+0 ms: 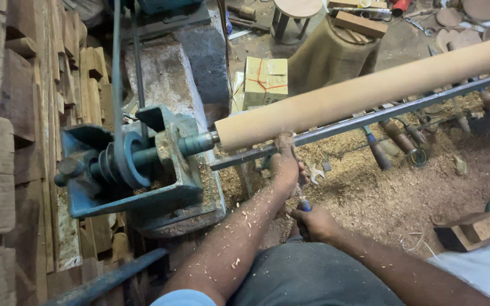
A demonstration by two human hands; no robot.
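**Two hands on a chisel at the lathe**

The fingers of the left hand [286,165] are curled tight round the upper shaft of a chisel [300,195], pressing it against the steel tool rest [364,120], a long bar that runs just below the wooden cylinder [370,88]. The right hand [315,222] is closed on the chisel's blue handle end, nearer the body, its fingers wrapped together. The tip of the chisel is hidden behind the left hand, so whether it touches the wood cannot be told.

The cylinder is pale, long and smooth, mounted level in the lathe; its left end meets the spindle of the blue headstock [143,164], where a belt [117,85] runs over a stepped pulley. Sawdust [381,192] lies thick under the rest and clings to both forearms. Spare chisels [392,141] lie in the shavings beyond the rest. Timber [7,141] is stacked at the left, and a small cardboard box [265,80] sits behind the cylinder.
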